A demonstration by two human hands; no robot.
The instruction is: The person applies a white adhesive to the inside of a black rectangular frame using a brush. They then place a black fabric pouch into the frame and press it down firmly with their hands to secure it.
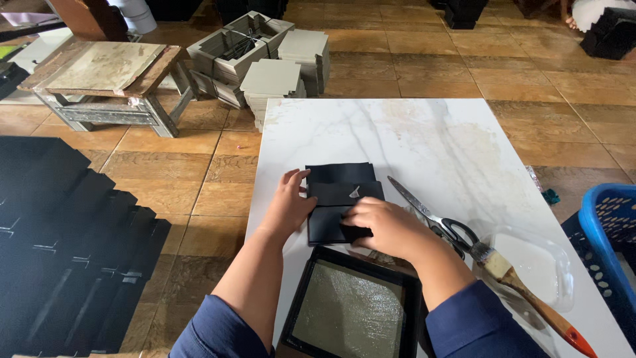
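Note:
A black paper-covered piece (pixel 341 180) lies on the white marble slab (pixel 411 132). My left hand (pixel 289 202) presses flat on its left edge, fingers spread. My right hand (pixel 384 225) is pressed down on its lower right part, fingers curled over a black flap. A small pale spot shows on the black middle band. Close in front of me sits a black-rimmed shallow tray (pixel 348 308) with a greyish, glossy inner face.
Scissors (pixel 430 215) lie right of the piece. A wooden-handled brush (pixel 523 288) rests on a clear tub of white glue (pixel 536 265). A blue basket (pixel 613 232) stands at right. Black sheets (pixel 66 245) cover the floor left; grey boards (pixel 278 73) and a low bench (pixel 106 79) lie beyond.

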